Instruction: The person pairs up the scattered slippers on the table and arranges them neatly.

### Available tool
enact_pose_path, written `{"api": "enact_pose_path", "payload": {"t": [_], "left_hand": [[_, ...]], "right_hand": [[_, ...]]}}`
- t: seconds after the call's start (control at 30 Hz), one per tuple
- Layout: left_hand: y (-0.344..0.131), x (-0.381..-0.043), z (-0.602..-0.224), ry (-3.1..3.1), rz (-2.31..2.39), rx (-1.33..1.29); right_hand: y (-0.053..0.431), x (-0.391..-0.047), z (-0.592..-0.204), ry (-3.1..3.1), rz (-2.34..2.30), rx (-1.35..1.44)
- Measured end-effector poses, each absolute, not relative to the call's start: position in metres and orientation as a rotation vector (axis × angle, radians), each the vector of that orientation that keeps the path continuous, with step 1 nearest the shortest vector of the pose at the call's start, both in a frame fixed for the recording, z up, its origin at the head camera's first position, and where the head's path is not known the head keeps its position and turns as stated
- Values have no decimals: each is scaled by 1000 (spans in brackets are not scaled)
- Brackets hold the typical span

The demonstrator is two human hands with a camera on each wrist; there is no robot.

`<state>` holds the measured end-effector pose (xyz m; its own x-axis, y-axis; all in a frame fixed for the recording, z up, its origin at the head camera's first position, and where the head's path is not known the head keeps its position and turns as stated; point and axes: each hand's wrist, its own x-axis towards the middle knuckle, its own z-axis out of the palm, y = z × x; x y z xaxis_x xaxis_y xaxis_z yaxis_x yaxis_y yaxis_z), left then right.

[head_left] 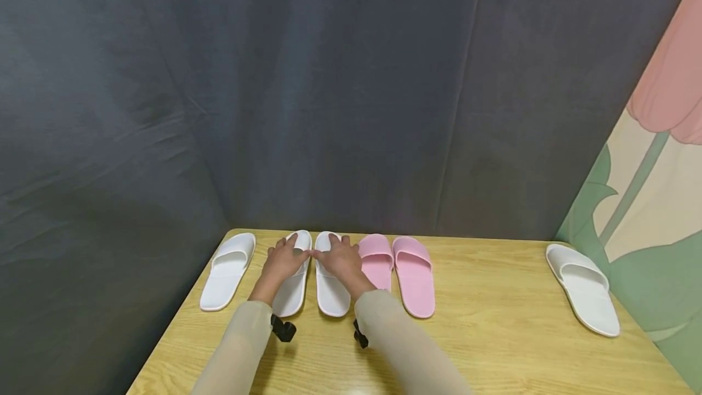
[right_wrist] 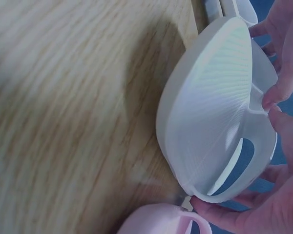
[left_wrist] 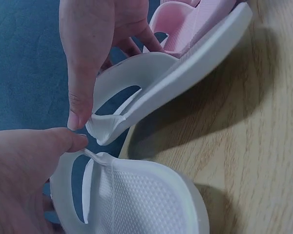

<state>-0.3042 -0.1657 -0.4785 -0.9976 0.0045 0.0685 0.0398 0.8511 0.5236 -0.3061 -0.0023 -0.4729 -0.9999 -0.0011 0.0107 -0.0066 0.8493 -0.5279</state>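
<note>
Two white slippers are side by side at the table's far edge, toes away from me. My left hand [head_left: 282, 261] grips the left white slipper [head_left: 290, 298] across its strap, thumb on the inner side. Over the strap of the right white slipper [head_left: 332, 297], my right hand [head_left: 342, 261] holds on with thumb and fingers on opposite sides. The two thumbs meet between the slippers. In the left wrist view, the right hand's slipper [left_wrist: 185, 80] looks tilted, with a shadow on the wood below it. Some fingertips are hidden behind the straps.
A pair of pink slippers [head_left: 415, 288] lies just right of my right hand. One white slipper [head_left: 223, 282] sits at the table's left edge, another [head_left: 592, 302] at the far right. A dark curtain [head_left: 351, 96] hangs behind the wooden table [head_left: 493, 334].
</note>
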Motion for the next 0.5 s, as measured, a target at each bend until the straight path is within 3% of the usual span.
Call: {"api": "enact_pose_path", "payload": {"t": [0.5], "left_hand": [[-168,-312,-489,-2970,-874,-24]], "right_hand": [[-8,-310,-476,-3006,813,13]]}}
